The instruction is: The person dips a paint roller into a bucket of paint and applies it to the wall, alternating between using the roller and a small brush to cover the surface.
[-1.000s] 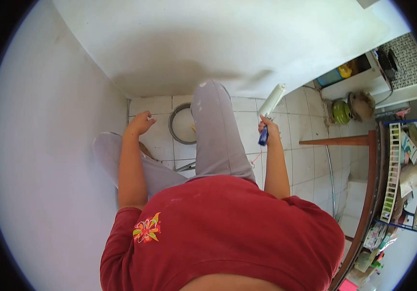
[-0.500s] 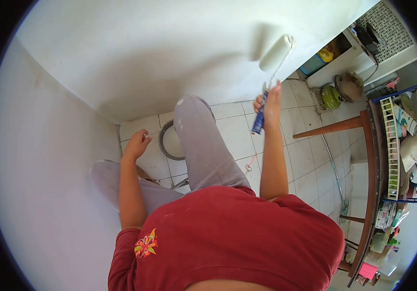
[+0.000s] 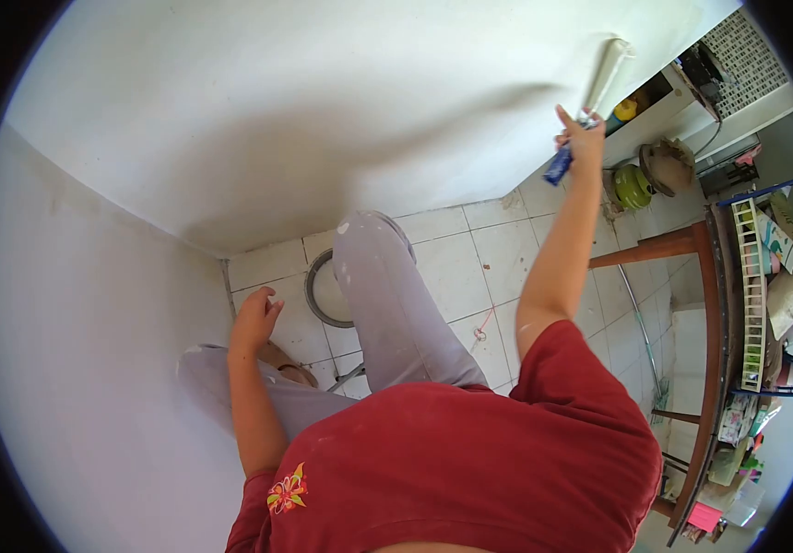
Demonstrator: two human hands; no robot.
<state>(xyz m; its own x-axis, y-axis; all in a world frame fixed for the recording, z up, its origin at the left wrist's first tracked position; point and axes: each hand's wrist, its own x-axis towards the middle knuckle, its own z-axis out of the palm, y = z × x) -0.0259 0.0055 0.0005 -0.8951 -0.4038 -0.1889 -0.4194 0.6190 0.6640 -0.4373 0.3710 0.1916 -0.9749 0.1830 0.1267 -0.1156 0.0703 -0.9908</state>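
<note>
My right hand (image 3: 586, 146) is wrapped round the blue handle (image 3: 558, 167) of a paint roller (image 3: 609, 69), my arm stretched up and to the right. The roller's pale, paint-coated sleeve is at the white wall (image 3: 396, 83), near its right edge. My left hand (image 3: 254, 320) hangs over my left knee, holding nothing, with its fingers loosely bent and the thumb apart. Close to it on the floor stands a dark-rimmed bucket (image 3: 313, 301) with whitish contents, partly hidden behind my right knee (image 3: 369, 249).
Tiled floor (image 3: 438, 244) meets the wall in front, and a second wall (image 3: 92, 323) rises at my left. A wooden table (image 3: 705, 341) with a loaded rack (image 3: 751, 304) stands at the right. Beyond are a green gas cylinder (image 3: 632, 187) and a white cabinet (image 3: 668, 115).
My right hand has carried the roller up and to the right along the wall, and my arm is straighter. My left hand has shifted slightly lower in view.
</note>
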